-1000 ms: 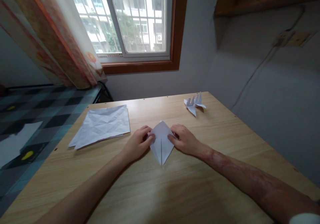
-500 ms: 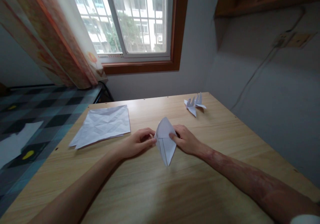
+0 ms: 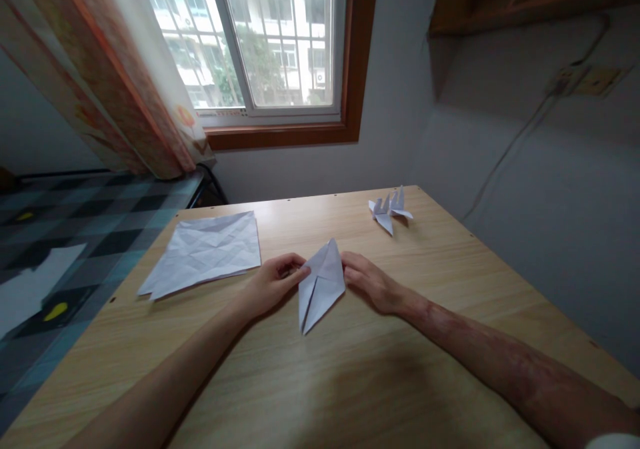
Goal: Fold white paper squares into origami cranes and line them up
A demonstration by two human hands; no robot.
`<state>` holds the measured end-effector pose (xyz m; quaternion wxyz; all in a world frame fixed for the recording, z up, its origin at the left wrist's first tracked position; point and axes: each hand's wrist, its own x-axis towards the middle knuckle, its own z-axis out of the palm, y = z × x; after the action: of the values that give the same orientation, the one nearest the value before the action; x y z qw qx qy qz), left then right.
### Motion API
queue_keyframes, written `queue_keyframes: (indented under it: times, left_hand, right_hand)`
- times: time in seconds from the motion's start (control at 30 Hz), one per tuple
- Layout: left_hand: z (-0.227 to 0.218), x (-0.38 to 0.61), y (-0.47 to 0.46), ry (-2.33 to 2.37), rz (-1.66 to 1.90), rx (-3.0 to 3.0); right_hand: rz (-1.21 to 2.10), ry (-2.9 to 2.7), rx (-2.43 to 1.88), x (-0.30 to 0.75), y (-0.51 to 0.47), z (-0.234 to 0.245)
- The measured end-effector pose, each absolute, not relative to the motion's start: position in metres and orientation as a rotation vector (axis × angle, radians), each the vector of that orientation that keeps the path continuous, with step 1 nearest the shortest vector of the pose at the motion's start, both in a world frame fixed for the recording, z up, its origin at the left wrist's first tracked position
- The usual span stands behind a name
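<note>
A white paper folded into a kite shape (image 3: 320, 287) lies on the wooden table (image 3: 350, 369), its long point toward me. My left hand (image 3: 273, 282) pinches its left corner between thumb and fingers. On the other side, my right hand (image 3: 367, 280) rests with its fingers bent against the paper's right edge. A finished folded paper figure (image 3: 389, 211) stands further back to the right, out of reach of both hands.
A creased white sheet stack (image 3: 205, 252) lies flat at the table's left. Beyond the left edge is a bed with a dark checked cover (image 3: 60, 235). A window (image 3: 260, 42) and curtain (image 3: 100, 69) are behind; a grey wall runs along the right.
The folded paper was lifted and turned over between the two hands. It now lies with its near point swung a little to the left. The hands stayed at its corners.
</note>
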<state>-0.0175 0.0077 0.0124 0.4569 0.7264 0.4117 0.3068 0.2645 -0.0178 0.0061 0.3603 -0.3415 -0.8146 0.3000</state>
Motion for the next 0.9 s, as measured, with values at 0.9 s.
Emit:
queue_keyframes:
  times: [0.9]
  left_hand:
    - [0.013,-0.017,0.003,0.927,0.757,1.649]
  right_hand:
    - [1.248,-1.804,-0.817,0.258,-0.013,-0.006]
